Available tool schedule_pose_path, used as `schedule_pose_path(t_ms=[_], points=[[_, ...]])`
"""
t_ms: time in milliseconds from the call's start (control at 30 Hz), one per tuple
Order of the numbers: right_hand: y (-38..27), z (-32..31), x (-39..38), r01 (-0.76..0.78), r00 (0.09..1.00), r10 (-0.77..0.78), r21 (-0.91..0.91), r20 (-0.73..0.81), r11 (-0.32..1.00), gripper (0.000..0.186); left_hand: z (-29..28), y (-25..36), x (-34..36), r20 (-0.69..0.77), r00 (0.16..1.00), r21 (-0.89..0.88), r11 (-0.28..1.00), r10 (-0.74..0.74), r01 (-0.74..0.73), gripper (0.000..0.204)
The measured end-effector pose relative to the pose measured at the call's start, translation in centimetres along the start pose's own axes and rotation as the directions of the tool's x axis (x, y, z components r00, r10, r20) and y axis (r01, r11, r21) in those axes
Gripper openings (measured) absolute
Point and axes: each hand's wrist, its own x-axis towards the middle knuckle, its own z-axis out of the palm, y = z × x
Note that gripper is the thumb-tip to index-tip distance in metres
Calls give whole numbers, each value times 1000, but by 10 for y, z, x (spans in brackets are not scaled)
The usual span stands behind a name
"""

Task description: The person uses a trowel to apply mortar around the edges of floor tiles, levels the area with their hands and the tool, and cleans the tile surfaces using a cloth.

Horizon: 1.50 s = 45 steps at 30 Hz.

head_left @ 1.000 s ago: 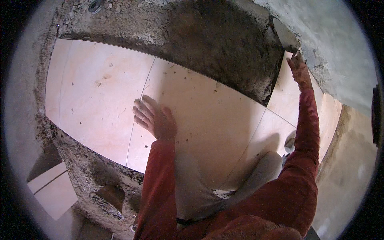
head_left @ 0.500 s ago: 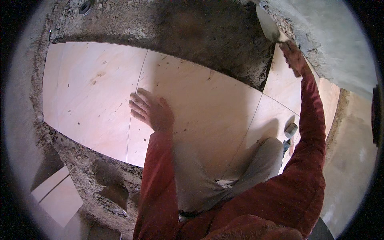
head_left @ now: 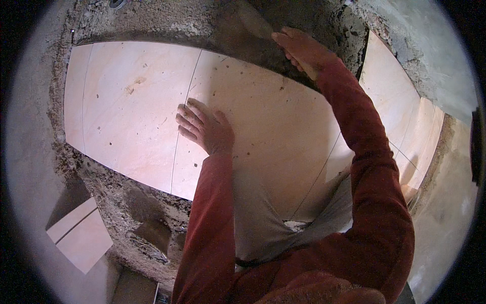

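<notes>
My left hand (head_left: pixel 205 126) rests palm down with spread fingers on the pale floor tiles, across the joint between a left tile (head_left: pixel 136 91) and a middle tile (head_left: pixel 273 131). It holds nothing. My right hand (head_left: pixel 306 53) is wrapped around the handle of a trowel, reaching beyond the far edge of the middle tile. The trowel's blade (head_left: pixel 254 21) is smeared by motion and points away to the left, over the dark, damp-looking mortar bed (head_left: pixel 321 20). Most of the handle is hidden inside my fingers.
More laid tiles (head_left: pixel 382 86) run along the right beside a grey wall (head_left: pixel 435 61). Rough mortar (head_left: pixel 142 202) borders the near left edge. A loose cut tile piece (head_left: pixel 83 235) with a dark stripe lies at the lower left. A round fitting (head_left: pixel 117 4) shows at the top left.
My right hand has swung the trowel left from the far right corner by the wall, over the mortar. The left hand stays on the tiles. My right arm now covers a grey-headed tool seen earlier.
</notes>
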Motion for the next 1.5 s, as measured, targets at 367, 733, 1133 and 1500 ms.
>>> schedule_pose_path(t_ms=[367,733,1133,1500], points=[[35,108,59,109,992,-119,680,-33,725,38,14,1,-2,-35,999,146,989,7,-2,75],[143,8,-152,-41,923,349,861,-161,507,35,16,-3,-5,62,998,179,984,0,-11,76],[151,-67,-240,-210,925,345,549,-156,809,37,12,-2,-5,76,997,171,985,-23,10,78],[171,57,-109,192,736,388,721,-555,666,29,22,-3,-5,-58,998,189,982,11,0,73]])
